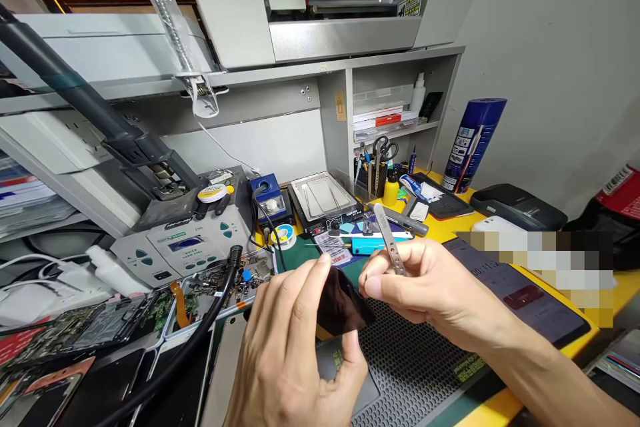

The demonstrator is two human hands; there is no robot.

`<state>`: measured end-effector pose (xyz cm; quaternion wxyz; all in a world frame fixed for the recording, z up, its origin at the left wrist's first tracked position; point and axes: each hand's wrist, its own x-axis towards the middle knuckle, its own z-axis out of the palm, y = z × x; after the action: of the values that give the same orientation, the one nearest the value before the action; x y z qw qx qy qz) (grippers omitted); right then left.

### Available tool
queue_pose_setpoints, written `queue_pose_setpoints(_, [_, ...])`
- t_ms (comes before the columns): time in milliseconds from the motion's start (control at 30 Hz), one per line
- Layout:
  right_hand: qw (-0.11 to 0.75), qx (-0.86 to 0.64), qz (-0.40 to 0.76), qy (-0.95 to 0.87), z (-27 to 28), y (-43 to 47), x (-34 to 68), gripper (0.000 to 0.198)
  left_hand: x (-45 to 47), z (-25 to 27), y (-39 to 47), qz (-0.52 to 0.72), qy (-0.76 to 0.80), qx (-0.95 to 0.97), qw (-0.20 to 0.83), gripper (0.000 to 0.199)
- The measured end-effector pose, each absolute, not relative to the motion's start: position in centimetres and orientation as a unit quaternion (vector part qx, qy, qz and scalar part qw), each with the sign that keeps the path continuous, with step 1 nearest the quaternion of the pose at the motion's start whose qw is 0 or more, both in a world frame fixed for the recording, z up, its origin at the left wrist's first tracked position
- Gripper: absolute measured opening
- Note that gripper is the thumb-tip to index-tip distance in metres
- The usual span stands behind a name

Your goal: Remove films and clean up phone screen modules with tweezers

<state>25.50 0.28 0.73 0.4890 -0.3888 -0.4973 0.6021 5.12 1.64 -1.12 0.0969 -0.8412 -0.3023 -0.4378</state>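
Note:
A glossy black phone screen [345, 303] stands tilted, its edge held between the fingers and thumb of my left hand [290, 353]. Below it, partly covered by that hand, a dark grey flat panel [367, 383] lies on the black honeycomb-patterned mat [415, 353]. My right hand [425, 287] is closed on slim metal tweezers [386, 233] with a row of holes, rounded end upward; their lower end is hidden by the fingers. The right hand is just right of the screen, and I cannot tell whether they touch.
A phone showing a timer [520, 293] lies at the right. A rework station [185, 240] and black hose [200, 327] stand left, near several circuit boards [100, 327]. Behind are a heating plate [323, 197], solder reel [283, 236], yellow bottle [391, 188] and blue can [473, 147].

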Motion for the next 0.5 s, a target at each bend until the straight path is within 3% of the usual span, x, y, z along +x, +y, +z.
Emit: queue_pose_setpoints(500, [0.456,-0.383,0.673,-0.439,1.43,0.49,25.57,0.022,5.1,-1.05,1.15,-0.42,-0.314,-0.847,0.085,0.069])
